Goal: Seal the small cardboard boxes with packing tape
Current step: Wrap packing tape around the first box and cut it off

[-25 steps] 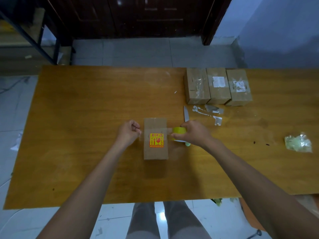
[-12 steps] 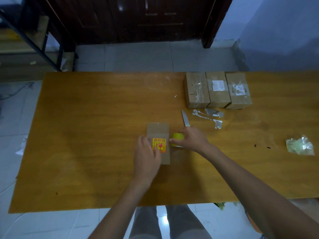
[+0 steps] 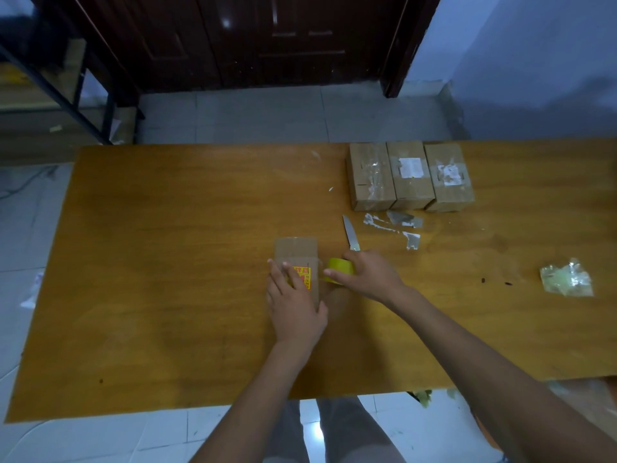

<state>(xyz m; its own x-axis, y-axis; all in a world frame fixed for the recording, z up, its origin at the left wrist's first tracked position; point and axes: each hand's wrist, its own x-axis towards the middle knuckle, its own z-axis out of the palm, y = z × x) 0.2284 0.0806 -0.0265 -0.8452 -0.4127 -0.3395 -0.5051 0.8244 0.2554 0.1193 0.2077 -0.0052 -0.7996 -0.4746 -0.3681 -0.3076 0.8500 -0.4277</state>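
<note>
Cardboard box: small brown cardboard box [image 3: 295, 249] with a yellow-and-red sticker lies mid-bench [image 3: 167, 262].
Left hand [image 3: 293, 304]: I see it flat on the box, fingers straight.
Right hand [image 3: 369, 275]: fingers curled round the yellow roll of packing tape [image 3: 339, 267], just right of the box.
Knife [image 3: 350, 237]: behind the roll.

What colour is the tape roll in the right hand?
Yellow: the tape roll, in the head view.
</note>
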